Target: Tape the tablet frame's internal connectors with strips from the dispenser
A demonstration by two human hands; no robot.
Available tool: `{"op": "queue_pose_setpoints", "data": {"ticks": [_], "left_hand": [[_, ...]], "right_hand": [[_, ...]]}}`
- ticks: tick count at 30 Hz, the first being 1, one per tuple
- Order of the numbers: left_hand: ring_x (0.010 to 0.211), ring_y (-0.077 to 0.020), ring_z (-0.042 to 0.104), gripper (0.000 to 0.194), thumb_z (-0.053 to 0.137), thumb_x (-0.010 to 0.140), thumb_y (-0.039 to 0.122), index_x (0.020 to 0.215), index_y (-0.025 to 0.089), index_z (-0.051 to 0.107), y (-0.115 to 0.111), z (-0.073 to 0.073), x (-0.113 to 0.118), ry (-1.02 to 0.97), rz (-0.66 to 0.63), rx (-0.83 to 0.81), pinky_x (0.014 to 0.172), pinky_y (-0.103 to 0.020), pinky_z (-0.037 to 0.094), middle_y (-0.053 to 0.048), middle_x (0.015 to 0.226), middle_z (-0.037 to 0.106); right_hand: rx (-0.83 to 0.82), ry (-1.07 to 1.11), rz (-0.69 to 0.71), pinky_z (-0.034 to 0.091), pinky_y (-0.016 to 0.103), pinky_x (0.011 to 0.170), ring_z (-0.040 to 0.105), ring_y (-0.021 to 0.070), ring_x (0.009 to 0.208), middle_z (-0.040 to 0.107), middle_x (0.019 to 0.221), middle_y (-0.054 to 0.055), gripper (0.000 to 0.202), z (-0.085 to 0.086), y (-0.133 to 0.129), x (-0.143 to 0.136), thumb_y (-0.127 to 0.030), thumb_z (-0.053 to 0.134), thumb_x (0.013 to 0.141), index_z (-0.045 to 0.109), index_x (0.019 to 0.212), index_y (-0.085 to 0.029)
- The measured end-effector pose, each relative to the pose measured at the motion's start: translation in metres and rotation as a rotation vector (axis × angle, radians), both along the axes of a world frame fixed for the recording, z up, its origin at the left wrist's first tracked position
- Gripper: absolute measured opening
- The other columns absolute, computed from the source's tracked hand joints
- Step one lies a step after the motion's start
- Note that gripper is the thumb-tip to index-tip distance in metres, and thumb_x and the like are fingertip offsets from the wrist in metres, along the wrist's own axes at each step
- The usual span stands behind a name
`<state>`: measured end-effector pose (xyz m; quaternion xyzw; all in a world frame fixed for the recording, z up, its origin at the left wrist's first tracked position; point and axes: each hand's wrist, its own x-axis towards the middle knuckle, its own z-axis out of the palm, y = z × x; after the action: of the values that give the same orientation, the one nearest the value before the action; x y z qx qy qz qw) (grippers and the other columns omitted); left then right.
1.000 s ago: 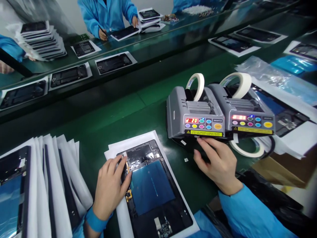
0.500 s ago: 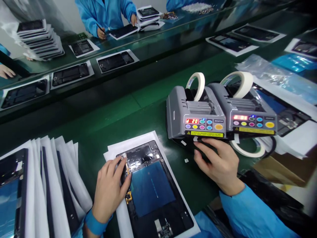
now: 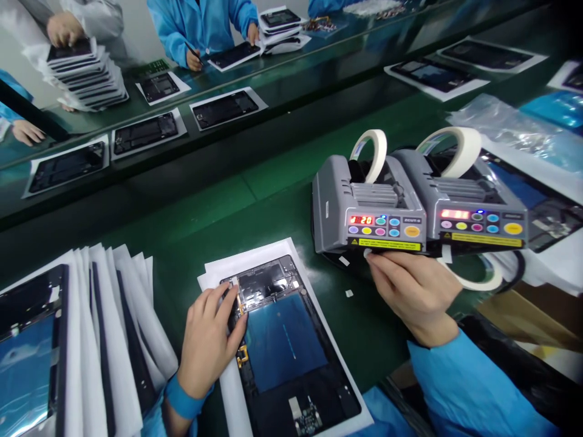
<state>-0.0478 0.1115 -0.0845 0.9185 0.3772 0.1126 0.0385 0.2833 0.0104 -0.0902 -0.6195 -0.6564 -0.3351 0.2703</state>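
Observation:
An opened tablet (image 3: 286, 340) with a blue battery panel lies on white paper sheets in front of me. My left hand (image 3: 212, 340) rests on its upper left edge, fingertips beside an orange flex cable (image 3: 240, 305), thumb apart from the fingers. At the front outlet of the left grey tape dispenser (image 3: 368, 206), my right hand (image 3: 412, 288) pinches a small white piece of tape (image 3: 367, 254) between thumb and forefinger. Small cut tape pieces (image 3: 349, 293) lie on the green table between the tablet and the dispenser.
Another tape dispenser (image 3: 464, 200) stands at the right, a tape roll (image 3: 487, 273) below it. Paper-interleaved tablets (image 3: 104, 340) are stacked at left. Beyond, several tablets on paper line the conveyor (image 3: 228, 152); co-workers in blue (image 3: 204, 24) and grey sit across. A cardboard box (image 3: 523, 315) is at right.
My right thumb and forefinger have closed on the tape piece at the dispenser outlet. The left hand stays on the tablet. Across the line, a person's hand now lies on the far left stack.

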Motion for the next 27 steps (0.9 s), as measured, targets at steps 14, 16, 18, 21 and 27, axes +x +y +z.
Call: {"op": "queue_pose_setpoints", "data": {"ticks": [14,16,18,21,27], "left_hand": [[0.073,-0.0219,0.06,0.014,0.057,0.09,0.029,0.092,0.016,0.061,-0.016,0.027,0.082,0.009,-0.12,-0.2,0.066,-0.035,0.051,-0.005,0.082,0.062],[0.071,-0.0218,0.06,0.011,0.057,0.09,0.027,0.09,0.017,0.061,-0.013,0.021,0.093,0.012,-0.079,-0.232,0.063,-0.034,0.051,-0.004,0.08,0.062],[0.07,-0.021,0.06,0.011,0.054,0.091,0.024,0.088,0.017,0.061,-0.009,0.015,0.097,-0.001,-0.049,-0.247,0.062,-0.033,0.051,-0.004,0.079,0.061],[0.068,-0.0194,0.06,0.017,0.047,0.094,0.021,0.087,0.017,0.062,-0.007,0.011,0.097,-0.019,-0.044,-0.274,0.062,-0.032,0.05,-0.004,0.078,0.061],[0.069,-0.0168,0.059,0.02,0.044,0.096,0.021,0.087,0.019,0.062,-0.006,0.007,0.098,-0.093,-0.04,-0.34,0.064,-0.03,0.049,-0.003,0.078,0.061]], "right_hand": [[-0.529,0.19,0.548,0.05,0.029,0.066,0.062,0.0157,0.079,0.066,0.094,0.005,0.016,-0.002,0.042,-0.036,-0.022,0.048,0.096,0.061,0.103,-0.016],[-0.579,0.232,0.568,0.052,0.029,0.067,0.062,0.0162,0.082,0.066,0.097,0.006,0.021,-0.012,0.048,-0.036,-0.025,0.045,0.098,0.061,0.108,-0.016],[-0.619,0.278,0.587,0.052,0.029,0.07,0.062,0.0162,0.084,0.065,0.1,0.007,0.025,-0.018,0.049,-0.034,-0.028,0.044,0.099,0.06,0.112,-0.016],[-0.631,0.309,0.606,0.053,0.029,0.07,0.062,0.0167,0.085,0.065,0.103,0.008,0.027,-0.019,0.045,-0.032,-0.03,0.043,0.099,0.06,0.114,-0.015],[-0.675,0.341,0.575,0.052,0.03,0.069,0.061,0.0185,0.086,0.064,0.105,0.008,0.029,-0.019,0.04,-0.031,-0.032,0.046,0.097,0.062,0.115,-0.017]]}}
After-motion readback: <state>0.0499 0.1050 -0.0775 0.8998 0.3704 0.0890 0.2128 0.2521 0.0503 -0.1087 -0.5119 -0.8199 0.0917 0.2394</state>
